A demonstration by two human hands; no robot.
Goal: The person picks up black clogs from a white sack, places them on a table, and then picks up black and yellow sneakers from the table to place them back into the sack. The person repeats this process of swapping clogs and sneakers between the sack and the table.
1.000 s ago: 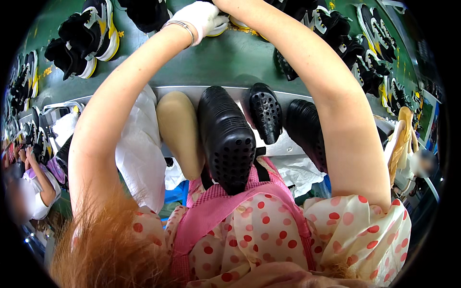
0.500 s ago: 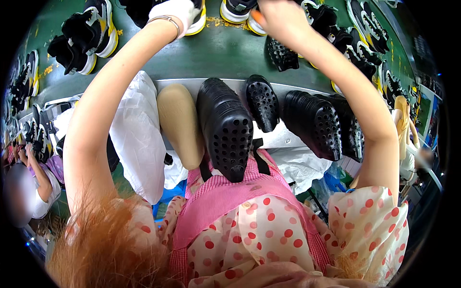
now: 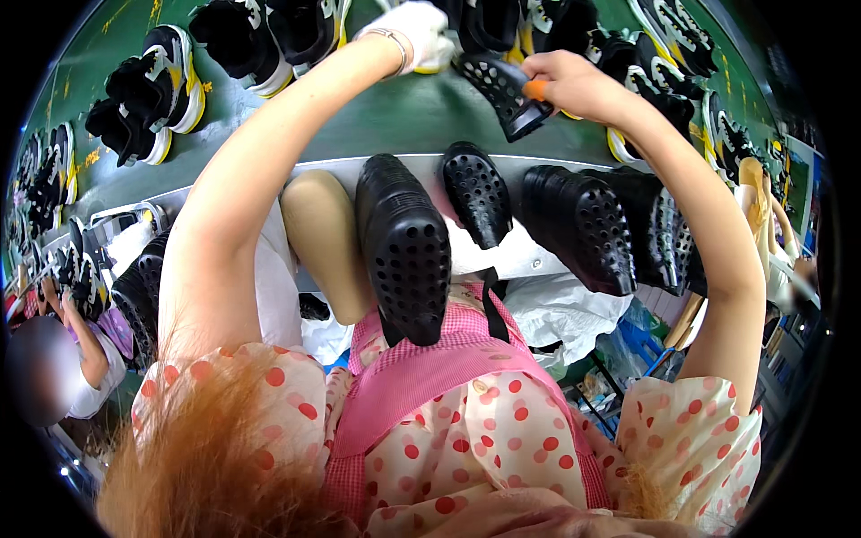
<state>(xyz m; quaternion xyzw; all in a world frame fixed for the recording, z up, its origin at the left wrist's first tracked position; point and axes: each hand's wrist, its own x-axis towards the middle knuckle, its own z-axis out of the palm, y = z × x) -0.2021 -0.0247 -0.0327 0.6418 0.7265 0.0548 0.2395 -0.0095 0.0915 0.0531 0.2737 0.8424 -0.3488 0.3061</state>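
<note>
My right hand (image 3: pixel 574 87), an orange cover on its thumb, grips the edge of a black plastic shoe last (image 3: pixel 499 85) with a perforated sole. The last is tilted above the green worktop. My left hand (image 3: pixel 420 38), in a white glove, is closed near the last's far end; anything in its fingers is hidden. Behind both hands stand black sneakers (image 3: pixel 489 25) with yellow and white soles. Nearer me lie a large black ribbed last (image 3: pixel 404 255), a smaller black last (image 3: pixel 475 193) and a beige last (image 3: pixel 325 242).
More black lasts (image 3: pixel 583 229) lie along the metal ledge (image 3: pixel 484 260) to the right. Sneakers line the green worktop (image 3: pixel 269 125) on both sides. White plastic bags (image 3: pixel 565 314) hang below the ledge. Another person (image 3: pixel 76 359) is at the far left.
Both hands have come back from the far shoes and moved rightward. The perforated last, partly under my right arm before, is now turned and in my right hand.
</note>
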